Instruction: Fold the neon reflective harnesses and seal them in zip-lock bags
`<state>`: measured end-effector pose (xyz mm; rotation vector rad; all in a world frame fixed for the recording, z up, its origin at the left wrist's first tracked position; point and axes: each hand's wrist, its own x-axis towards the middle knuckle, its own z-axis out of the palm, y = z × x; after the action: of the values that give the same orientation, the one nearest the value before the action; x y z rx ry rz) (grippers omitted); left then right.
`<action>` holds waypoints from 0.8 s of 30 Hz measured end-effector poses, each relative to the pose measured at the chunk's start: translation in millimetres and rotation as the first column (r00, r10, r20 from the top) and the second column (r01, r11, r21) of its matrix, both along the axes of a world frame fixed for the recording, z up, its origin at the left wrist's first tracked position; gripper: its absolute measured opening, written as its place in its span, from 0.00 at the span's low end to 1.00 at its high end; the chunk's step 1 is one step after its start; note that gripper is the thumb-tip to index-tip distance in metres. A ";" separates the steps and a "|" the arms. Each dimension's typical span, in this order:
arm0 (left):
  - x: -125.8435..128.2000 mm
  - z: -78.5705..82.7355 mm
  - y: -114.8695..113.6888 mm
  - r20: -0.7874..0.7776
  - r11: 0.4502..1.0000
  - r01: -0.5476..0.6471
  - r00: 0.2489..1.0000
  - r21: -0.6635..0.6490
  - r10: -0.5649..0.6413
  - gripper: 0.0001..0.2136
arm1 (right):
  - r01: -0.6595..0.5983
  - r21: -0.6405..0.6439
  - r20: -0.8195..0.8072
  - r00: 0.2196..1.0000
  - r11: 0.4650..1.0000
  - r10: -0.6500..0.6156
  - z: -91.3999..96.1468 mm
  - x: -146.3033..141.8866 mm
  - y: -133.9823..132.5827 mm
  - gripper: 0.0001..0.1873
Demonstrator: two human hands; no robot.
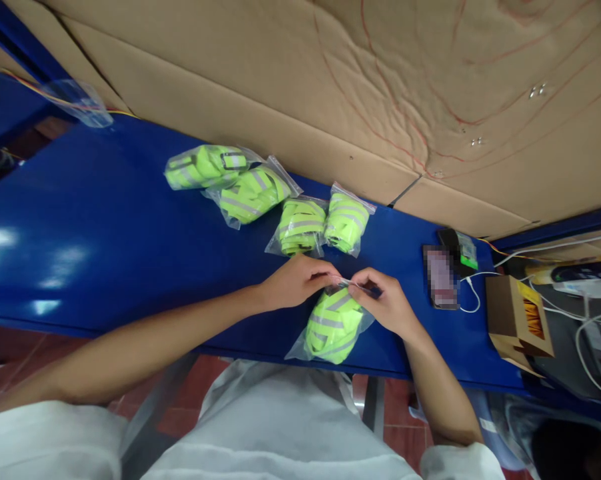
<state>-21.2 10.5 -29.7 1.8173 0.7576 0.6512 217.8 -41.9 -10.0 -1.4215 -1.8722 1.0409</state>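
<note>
A clear bag (332, 328) packed with a folded neon-yellow reflective band is seen at the near edge of the blue worktop (105, 233), in the lower centre of the frame. Its top edge is pinched at both ends. The left hand (296, 280) is reached in from the lower left with the forearm stretched out, and the right hand (386, 303) from the lower right with the wrist bent inward. Each grip is closed, thumb and fingertips pressed on the bag's mouth. Four filled bags (300, 227) are laid just above, and a phone (440, 277) and cardboard box (518, 320) are placed at the right.
</note>
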 end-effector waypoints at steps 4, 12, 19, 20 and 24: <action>0.8 2.5 -2.5 0.009 1.000 0.006 1.000 -0.009 -0.006 0.12 | -0.011 0.048 0.019 1.000 0.999 0.010 0.0 -1.3 -3.5 0.09; -5.2 2.6 12.8 0.025 0.989 0.023 1.000 -0.144 -0.019 0.13 | -0.002 0.008 0.045 0.999 1.000 0.002 4.6 2.2 -0.6 0.10; -3.0 0.8 12.5 0.052 0.992 -0.065 0.996 -0.112 0.071 0.10 | 0.009 -0.005 0.021 1.000 1.000 -0.009 4.9 1.6 0.7 0.09; -2.7 1.3 11.8 0.052 0.992 -0.063 0.996 -0.105 0.069 0.10 | 0.006 -0.008 0.019 1.000 1.000 -0.006 5.0 1.6 0.7 0.10; -2.4 5.7 7.8 0.048 0.995 -0.070 0.996 -0.074 0.074 0.09 | -0.006 -0.004 0.021 1.000 1.000 0.006 5.1 1.0 0.1 0.10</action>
<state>-23.6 18.2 -24.0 1.7082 0.8058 0.7052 218.8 -41.8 -4.9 -1.4356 -1.8913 1.0370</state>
